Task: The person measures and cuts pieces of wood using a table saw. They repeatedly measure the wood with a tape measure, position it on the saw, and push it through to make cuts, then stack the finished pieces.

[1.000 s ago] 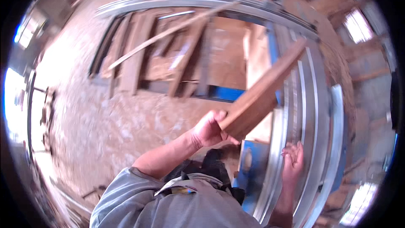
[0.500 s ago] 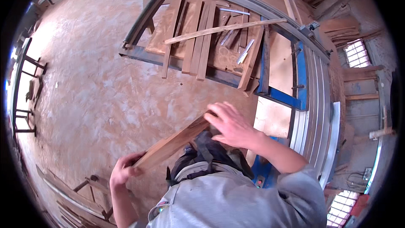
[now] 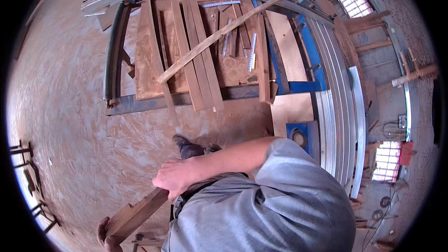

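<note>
A short, thick wooden board (image 3: 135, 214) slants across the lower left, beside my body. My right hand (image 3: 175, 177) is closed round its upper end, with my right forearm reaching across in front of me. At its lower end, my left hand (image 3: 108, 235) grips the board near the picture's rim; only part of that hand shows. The board is off the floor, and a notch or rough patch marks its upper edge.
Ahead stands a blue metal-framed machine table (image 3: 154, 104) carrying several wooden strips (image 3: 203, 60), a long slanting batten (image 3: 219, 35) and white rulers (image 3: 252, 52). Metal rails (image 3: 343, 126) run along the right. Dark stands (image 3: 21, 156) line the far left floor.
Both hands have carried the board leftward and down, toward my left side. My view has turned, so the machine table sits further left and lower in the picture. A shoe now shows.
</note>
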A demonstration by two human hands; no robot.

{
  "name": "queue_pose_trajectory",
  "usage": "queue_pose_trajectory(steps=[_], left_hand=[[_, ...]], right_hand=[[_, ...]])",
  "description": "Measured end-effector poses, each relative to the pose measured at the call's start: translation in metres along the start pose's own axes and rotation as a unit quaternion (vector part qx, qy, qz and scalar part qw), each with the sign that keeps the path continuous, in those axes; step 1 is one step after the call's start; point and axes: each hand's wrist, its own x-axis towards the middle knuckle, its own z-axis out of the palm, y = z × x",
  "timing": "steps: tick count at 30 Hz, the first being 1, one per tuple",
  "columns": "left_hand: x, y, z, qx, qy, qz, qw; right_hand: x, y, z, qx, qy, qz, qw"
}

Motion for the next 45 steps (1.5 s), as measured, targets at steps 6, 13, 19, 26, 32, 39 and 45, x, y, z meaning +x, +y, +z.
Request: queue_pose_trajectory(steps=[6, 13, 19, 26, 32, 39, 45], left_hand=[[0.050, -0.002, -0.077, -0.093, 0.058, 0.097, 0.989], [0.173, -0.032, -0.144, -0.118, 0.079, 0.141, 0.980], [0.214, -0.064, -0.209, -0.291, 0.223, -0.040, 0.929], [0.157, -0.128, -0.244, -0.250, 0.240, -0.180, 0.921], [0.136, -0.175, -0.279, -0.278, 0.306, -0.282, 0.866], [0.225, -0.184, -0.358, -0.181, 0.323, -0.311, 0.875], [0.337, -0.174, -0.447, 0.023, 0.301, -0.308, 0.902]], right_hand=[[0.089, -0.008, -0.031, 0.294, -0.154, 0.052, 0.942], [0.179, -0.024, -0.035, 0.340, -0.107, 0.103, 0.929], [0.261, -0.064, -0.038, 0.411, -0.004, 0.241, 0.879], [0.395, -0.059, -0.049, 0.540, 0.149, 0.254, 0.789], [0.488, 0.046, -0.056, 0.419, 0.165, 0.368, 0.814], [0.536, 0.184, -0.032, 0.487, 0.055, 0.587, 0.644], [0.610, 0.255, -0.052, 0.524, 0.057, 0.619, 0.582]])
